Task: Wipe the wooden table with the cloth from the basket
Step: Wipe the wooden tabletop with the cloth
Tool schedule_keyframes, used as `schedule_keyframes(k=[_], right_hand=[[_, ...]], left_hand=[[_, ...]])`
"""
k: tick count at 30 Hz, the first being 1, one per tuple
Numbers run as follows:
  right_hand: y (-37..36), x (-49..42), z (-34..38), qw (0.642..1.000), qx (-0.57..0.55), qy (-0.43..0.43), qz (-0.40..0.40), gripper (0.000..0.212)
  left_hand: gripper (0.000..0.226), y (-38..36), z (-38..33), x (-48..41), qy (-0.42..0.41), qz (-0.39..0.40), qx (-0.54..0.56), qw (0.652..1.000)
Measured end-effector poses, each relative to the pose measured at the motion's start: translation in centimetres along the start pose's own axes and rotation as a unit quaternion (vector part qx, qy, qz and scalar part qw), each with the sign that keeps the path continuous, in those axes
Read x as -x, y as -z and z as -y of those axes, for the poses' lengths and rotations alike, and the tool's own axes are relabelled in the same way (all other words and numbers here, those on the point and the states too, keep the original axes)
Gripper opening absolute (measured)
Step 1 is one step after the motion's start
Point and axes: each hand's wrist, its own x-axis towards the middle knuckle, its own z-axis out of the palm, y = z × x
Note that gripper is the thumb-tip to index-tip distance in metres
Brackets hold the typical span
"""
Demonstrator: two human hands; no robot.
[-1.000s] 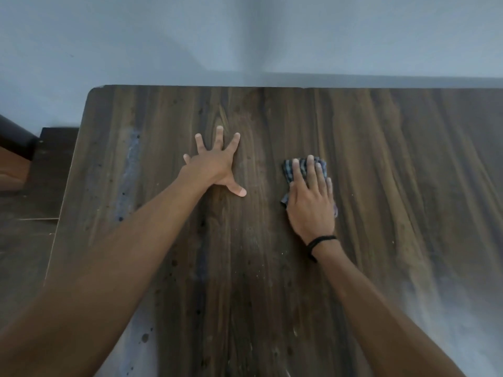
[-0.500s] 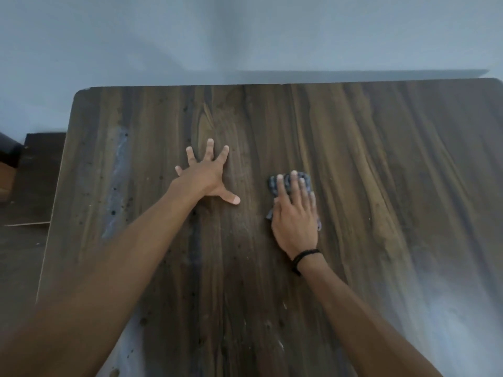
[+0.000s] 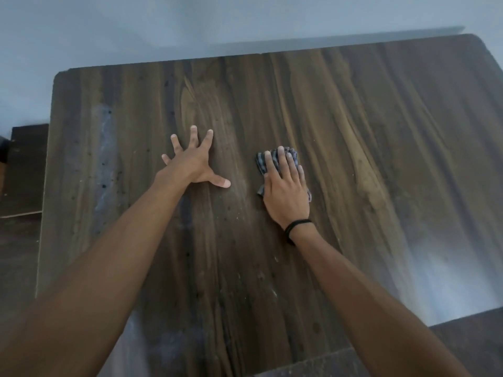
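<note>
- The cloth (image 3: pixel 275 161) is a small, crumpled grey-blue checked rag, lying near the middle of the wooden table (image 3: pixel 367 131).
- The right hand (image 3: pixel 285 191) presses flat on it, fingers (image 3: pixel 283 164) straight and close together, not gripping.
- The left hand (image 3: pixel 194 165) rests on bare wood to the left, fingers splayed wide, holding nothing.

The rectangular dark wooden table (image 3: pixel 381 159) is standing with its far edge along the pale wall (image 3: pixel 190 23). The crumpled grey checked cloth (image 3: pixel 260 161) is lying on the table, about midway between its left and right edges and nearer the far edge. The right hand (image 3: pixel 285 191) is lying flat on the cloth, covering its near part. The left hand (image 3: pixel 194 164) is resting spread on the tabletop, left of the cloth and apart from it, toward the table's left edge
</note>
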Motion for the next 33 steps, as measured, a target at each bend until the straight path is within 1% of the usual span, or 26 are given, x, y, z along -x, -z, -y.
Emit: schedule_keyframes(k=[1,3,4,5,7,8,9,11,12,13,15,16,18,19,20,22,23,24,26,27,30,31,33], right_hand=[[-0.4,1.2,0.7,1.0,0.003,0.017,0.001,0.054],[-0.9,4.0,1.0,0.991,0.012,0.127,0.032,0.054],[-0.7,4.3,0.3,0.987,0.013,0.155,0.046,0.054],[-0.4,4.0,-0.6,0.989,0.012,0.144,0.042,0.053],[0.0,3.4,-1.1,0.999,0.005,0.045,0.009,0.053],[-0.1,3.8,-0.6,1.0,0.007,0.014,0.001,0.054],[-0.5,4.6,0.0,0.999,0.01,0.034,0.006,0.054],[-0.7,6.3,-0.1,0.99,0.017,0.139,0.036,0.055],[-0.6,6.4,-1.0,0.986,0.021,0.161,0.042,0.054],[-0.3,6.2,-1.8,0.99,0.019,0.136,0.033,0.054],[-0.1,6.5,-2.1,0.999,0.007,0.03,0.008,0.054],[-0.3,7.3,-1.6,1.0,0.002,0.026,0.006,0.054],[-0.5,9.4,-1.3,0.988,0.012,0.146,0.042,0.055],[-0.5,9.9,-2.1,0.98,0.021,0.19,0.054,0.055],[-0.2,9.9,-3.1,0.981,0.029,0.186,0.049,0.056],[0.1,10.0,-3.9,0.997,0.016,0.073,0.022,0.055],[0.0,10.5,-3.6,0.999,0.012,0.047,0.019,0.054],[-0.3,11.4,-2.9,0.996,0.012,0.079,0.027,0.054],[-0.4,13.0,-2.7,0.981,0.023,0.186,0.053,0.055],[-0.4,13.0,-3.2,0.98,0.027,0.192,0.054,0.054],[-0.4,12.6,-2.9,0.998,0.009,0.047,0.026,0.054],[-0.8,13.3,-2.0,0.998,0.012,0.059,0.026,0.055],[-0.9,14.6,-1.7,0.98,0.023,0.186,0.06,0.056]], left_hand=[[0.142,-0.3,0.0,0.4,0.001,0.003,-0.002,1.0],[0.143,-1.1,0.2,0.8,0.001,0.008,-0.01,1.0],[0.144,-1.4,0.4,0.9,0.0,0.008,-0.013,1.0],[0.145,-1.7,0.6,0.8,-0.002,0.004,-0.012,1.0],[0.147,-1.9,0.7,0.8,-0.006,-0.006,-0.009,1.0],[0.147,-1.9,0.7,0.8,-0.006,-0.007,-0.011,1.0],[0.147,-1.9,0.7,0.8,-0.005,-0.008,-0.015,1.0],[0.147,-1.8,0.5,0.8,-0.005,-0.011,-0.025,1.0],[0.147,-1.8,0.4,0.8,-0.006,-0.012,-0.028,1.0],[0.147,-1.8,0.4,0.9,-0.008,-0.015,-0.029,0.999],[0.147,-1.7,0.6,0.9,-0.008,-0.014,-0.031,0.999],[0.146,-1.8,0.6,0.9,-0.007,-0.014,-0.029,0.999],[0.146,-1.6,0.6,1.0,-0.008,-0.017,-0.028,0.999],[0.146,-1.6,0.5,1.1,-0.01,-0.017,-0.03,0.999],[0.145,-1.7,0.6,1.1,-0.011,-0.018,-0.03,0.999],[0.145,-1.8,0.8,1.2,-0.012,-0.021,-0.03,0.999],[0.144,-1.8,0.9,1.2,-0.012,-0.022,-0.029,0.999],[0.143,-1.9,0.8,1.4,-0.012,-0.026,-0.028,0.999],[0.139,-2.4,0.5,2.0,-0.019,-0.028,-0.034,0.999],[0.139,-2.8,0.3,2.4,-0.022,-0.022,-0.038,0.999],[0.145,-4.5,0.4,3.4,-0.017,0.0,-0.042,0.999],[0.147,-4.9,0.5,3.5,-0.016,0.0,-0.041,0.999],[0.148,-5.0,0.6,3.7,-0.018,-0.002,-0.038,0.999]])
